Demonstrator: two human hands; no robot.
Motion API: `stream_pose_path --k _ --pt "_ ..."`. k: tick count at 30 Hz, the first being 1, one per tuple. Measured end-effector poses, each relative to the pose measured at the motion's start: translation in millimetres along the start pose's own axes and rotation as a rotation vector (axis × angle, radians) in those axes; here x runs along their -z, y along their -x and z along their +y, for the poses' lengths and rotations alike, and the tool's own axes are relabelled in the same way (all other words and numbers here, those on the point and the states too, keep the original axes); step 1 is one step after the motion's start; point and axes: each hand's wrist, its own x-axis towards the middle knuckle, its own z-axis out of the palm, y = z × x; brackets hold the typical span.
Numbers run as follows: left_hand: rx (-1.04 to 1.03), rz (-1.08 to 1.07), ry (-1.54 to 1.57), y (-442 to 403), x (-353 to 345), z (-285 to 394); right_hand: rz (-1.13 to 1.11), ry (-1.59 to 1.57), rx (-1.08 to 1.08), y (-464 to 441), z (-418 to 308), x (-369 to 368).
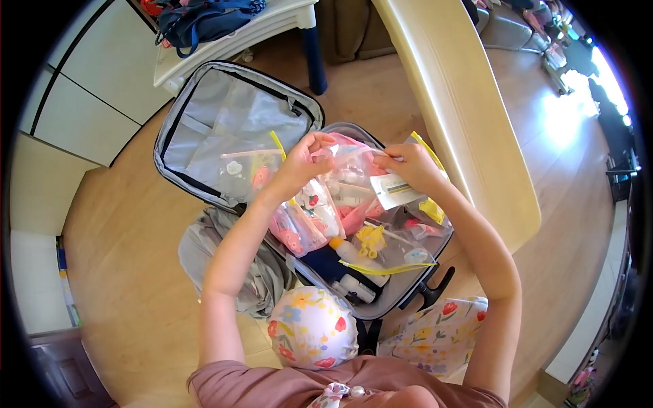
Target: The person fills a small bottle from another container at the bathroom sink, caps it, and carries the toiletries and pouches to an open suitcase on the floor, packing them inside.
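My left hand (pixel 305 166) and my right hand (pixel 413 167) are raised over an open suitcase (pixel 435 268). Each pinches one side of the upper edge of a clear plastic bag (pixel 352 163) stretched between them. A white packet with printing (pixel 392 192) lies just under my right fingers; whether they touch it I cannot tell. Below sit a clear pouch with strawberry print (pixel 314 197) and another pouch with pink items (pixel 294 234). Closer to me, a yellow-edged zip bag (pixel 401 251) lies near an orange-capped bottle (pixel 350 253) and a white bottle (pixel 357 287).
The suitcase's grey-lined lid (pixel 235 122) lies open at the left. Grey cloth (pixel 235 272) is on the floor beside it. A long cream bench-like surface (pixel 469 122) borders the right side. A white table (pixel 272 20) holding a navy bag (pixel 204 26) stands behind.
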Motion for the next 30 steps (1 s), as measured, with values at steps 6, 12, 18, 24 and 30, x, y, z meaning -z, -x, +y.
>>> stream_pose_path --k 6,12,18,24,30 --pt "0.068 -0.046 -0.117 9.8 12.1 11.3 -0.083 -0.187 -0.11 6.3 3.7 13.4" --pt "0.156 -0.067 -0.111 17.1 11.9 7.7 -0.2 -0.237 -0.098 5.3 12.5 19.9" --pt "0.171 -0.037 -0.091 19.4 15.7 -4.4 -0.219 -0.206 -0.12 5.6 7.8 22.0" --pt "0.204 -0.045 -0.102 23.7 8.9 0.3 -0.211 -0.155 -0.13 7.8 5.5 23.7" --pt "0.366 -0.136 -0.096 23.9 5.6 -6.9 -0.217 -0.099 -0.137 11.3 3.0 27.2"
